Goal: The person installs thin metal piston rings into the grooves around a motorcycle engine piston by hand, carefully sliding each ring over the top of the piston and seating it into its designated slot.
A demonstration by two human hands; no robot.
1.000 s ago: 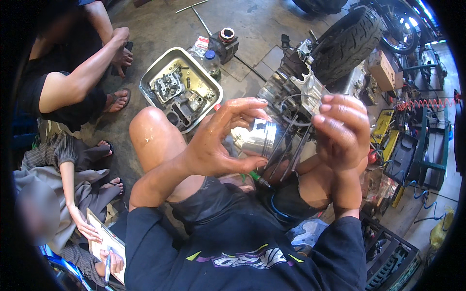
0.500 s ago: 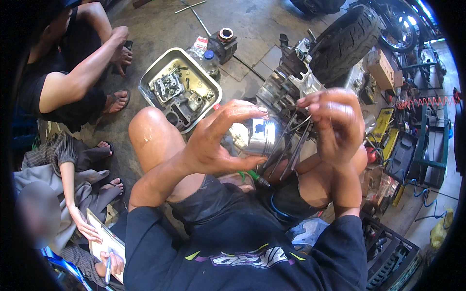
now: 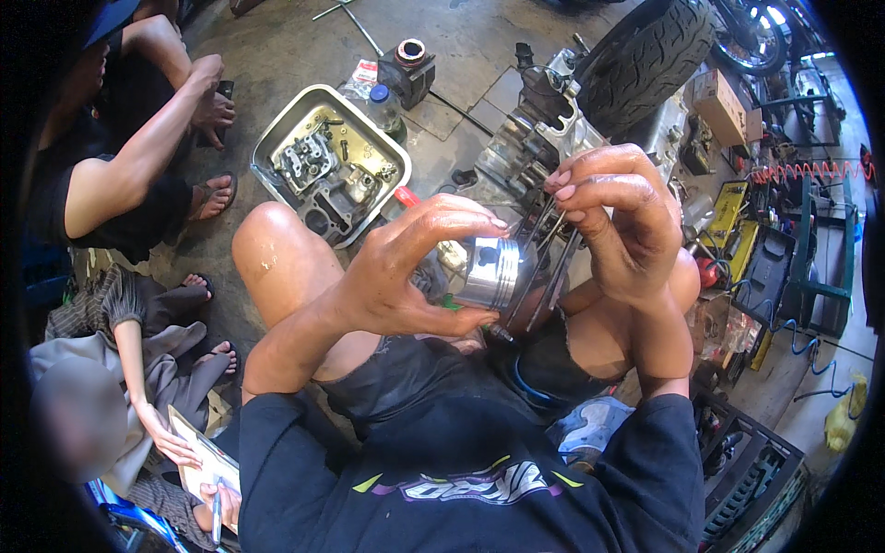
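A shiny metal piston (image 3: 490,273) is gripped at its sides by my left hand (image 3: 403,272), thumb below and fingers above. Just right of it, my right hand (image 3: 622,217) pinches a bunch of thin dark piston rings (image 3: 546,267) by their upper end. These hang down close beside the piston's ringed end, seen nearly edge-on; whether they touch it I cannot tell. Both hands are held above my lap, between my knees.
A pale tray (image 3: 402,173) with engine parts stands on the floor ahead, beside a blue-capped bottle (image 3: 380,101) and a cylinder block (image 3: 410,69). An engine (image 3: 521,152) and rear tyre (image 3: 659,69) lie ahead right. Two people sit at left; one writes on a paper pad (image 3: 195,456).
My right hand has moved slightly left and up, bringing the piston rings nearer the piston. The left hand keeps its grip. The view has shifted a little.
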